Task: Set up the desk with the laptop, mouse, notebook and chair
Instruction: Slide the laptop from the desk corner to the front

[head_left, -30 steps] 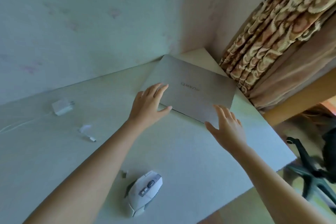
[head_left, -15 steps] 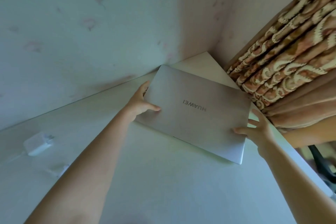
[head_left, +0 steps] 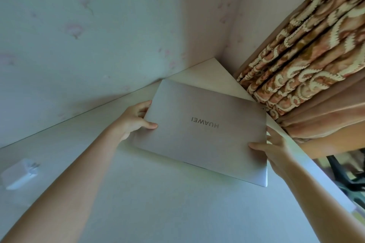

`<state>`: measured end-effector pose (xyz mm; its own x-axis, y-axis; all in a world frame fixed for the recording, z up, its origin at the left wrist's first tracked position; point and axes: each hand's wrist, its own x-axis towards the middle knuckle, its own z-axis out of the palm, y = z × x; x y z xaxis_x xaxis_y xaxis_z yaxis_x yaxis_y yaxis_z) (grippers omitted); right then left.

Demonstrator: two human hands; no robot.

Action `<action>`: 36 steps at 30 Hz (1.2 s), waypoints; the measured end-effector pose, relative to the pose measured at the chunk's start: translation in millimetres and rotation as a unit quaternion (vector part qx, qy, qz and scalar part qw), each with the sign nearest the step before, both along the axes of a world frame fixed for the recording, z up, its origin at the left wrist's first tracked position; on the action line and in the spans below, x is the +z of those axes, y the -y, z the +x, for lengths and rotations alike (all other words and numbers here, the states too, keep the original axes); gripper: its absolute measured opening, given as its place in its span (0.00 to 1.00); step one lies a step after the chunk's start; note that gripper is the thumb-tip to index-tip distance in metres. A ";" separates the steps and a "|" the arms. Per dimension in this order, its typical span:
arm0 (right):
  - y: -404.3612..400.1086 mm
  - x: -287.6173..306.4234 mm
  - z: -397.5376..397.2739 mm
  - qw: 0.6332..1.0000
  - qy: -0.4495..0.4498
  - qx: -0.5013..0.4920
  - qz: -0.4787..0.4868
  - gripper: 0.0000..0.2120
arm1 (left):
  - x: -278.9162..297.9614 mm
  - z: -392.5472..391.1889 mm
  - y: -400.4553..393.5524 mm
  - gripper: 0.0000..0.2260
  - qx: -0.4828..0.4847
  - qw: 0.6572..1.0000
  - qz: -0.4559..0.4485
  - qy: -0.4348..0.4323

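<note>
A closed silver laptop (head_left: 203, 130) with its logo upside down to me is held above the white desk (head_left: 158, 203), near the far right corner. My left hand (head_left: 134, 120) grips its left edge, thumb on the lid. My right hand (head_left: 274, 150) grips its right edge, thumb on the lid too. The laptop's near corner is tilted up off the desk and throws a shadow beneath. Part of a dark chair base (head_left: 347, 179) shows on the floor at the right. Mouse and notebook are out of view.
A white charger brick (head_left: 18, 173) lies on the desk at the left edge. Walls meet in a corner behind the desk. A patterned brown curtain (head_left: 308, 55) hangs close to the desk's right edge.
My hands went from reaching toward the laptop to gripping both of its side edges. The laptop has come up off the desk and toward me. The mouse has dropped out of view.
</note>
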<state>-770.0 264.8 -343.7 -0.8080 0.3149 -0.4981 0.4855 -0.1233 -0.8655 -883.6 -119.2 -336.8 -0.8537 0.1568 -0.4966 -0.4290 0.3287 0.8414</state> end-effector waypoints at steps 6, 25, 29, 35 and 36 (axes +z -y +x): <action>4.3 5.2 17.5 0.999 -0.014 0.050 0.002 0.34 | 5.8 30.8 17.2 0.36 0.018 1.000 0.002 -0.001; 152.6 97.1 129.9 0.948 -0.086 0.305 0.042 0.34 | 102.3 350.4 162.7 0.38 0.290 0.955 -0.010 -0.058; 203.9 102.9 174.6 0.925 -0.099 0.363 0.060 0.33 | 113.3 441.9 191.7 0.37 0.353 0.934 -0.020 -0.049; 283.1 96.1 231.0 0.903 -0.087 0.411 0.091 0.32 | 100.0 545.4 252.0 0.37 0.391 0.919 -0.039 -0.019; 296.5 91.6 238.1 0.902 -0.083 0.412 0.095 0.32 | 95.4 557.3 262.8 0.37 0.392 0.919 -0.041 -0.014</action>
<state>-532.0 -31.6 -252.2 -0.8648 -0.3605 -0.3495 0.2066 0.3791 -0.9020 -326.3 -382.0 -241.5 -0.7010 -0.5487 -0.4556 -0.5396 -0.0098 0.8419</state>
